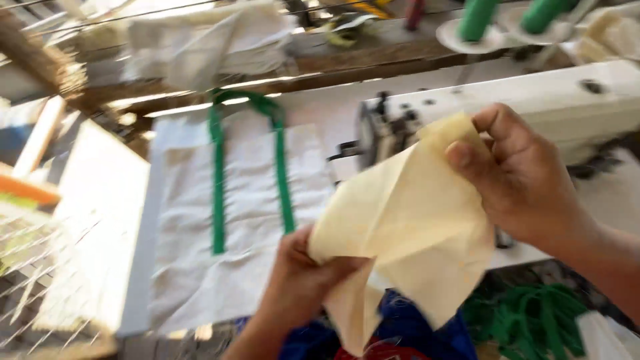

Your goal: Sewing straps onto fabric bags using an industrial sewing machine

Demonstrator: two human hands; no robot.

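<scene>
Both hands grip the cream cloth (407, 233) mid-air: left hand (303, 280) pinches its bottom, right hand (523, 180) its top. Not yet at the sewing machine (507, 113); a finished bag (240, 220) lies on the desk (613, 193).

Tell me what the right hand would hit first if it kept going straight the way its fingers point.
Probably the sewing machine head: the right hand, pinching the cream fabric piece, points up-left toward it, though depth is unclear.

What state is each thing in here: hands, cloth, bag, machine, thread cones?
left hand: gripping the cream cloth's lower edge
right hand: pinching its top corner
cream cloth: held up, creased
white bag: lying flat, green handles up
sewing machine: nothing under its needle
green thread cones: upright
</scene>
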